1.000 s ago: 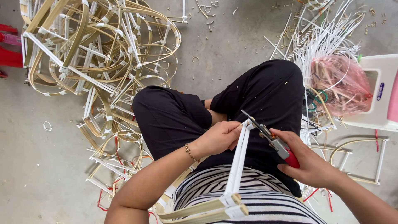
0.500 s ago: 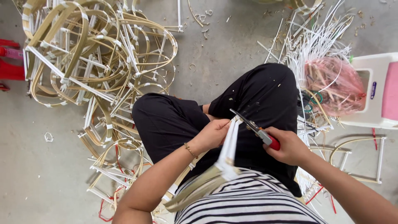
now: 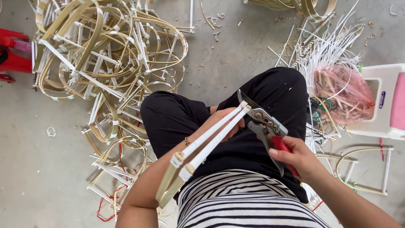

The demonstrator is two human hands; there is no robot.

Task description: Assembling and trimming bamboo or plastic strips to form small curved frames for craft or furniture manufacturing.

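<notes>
Head view, read from the left edge of the concrete floor (image 3: 236, 46): a red plastic object (image 3: 12, 55) sits at that edge, then a tangled heap of bent bamboo frames (image 3: 105, 63) bound with white strips fills the upper left and trails down beside the person's knee. At the middle, over the black-trousered lap, the left hand (image 3: 225, 122) is closed around the far end of a white-wrapped bamboo frame piece (image 3: 202, 154), which slants back toward the striped shirt. Just right of it the right hand (image 3: 297, 158) is clamped on the red handles of pruning shears (image 3: 263, 120), whose blades meet the piece's tip close to the left fingers. A slip there would likely nick those fingers, and a cut end may spring. Farther right lie loose white strips (image 3: 333, 50), a pink bag of offcuts (image 3: 344, 93) and a white stool (image 3: 388, 101). Open floor remains mostly at lower left; both sides are crowded.
</notes>
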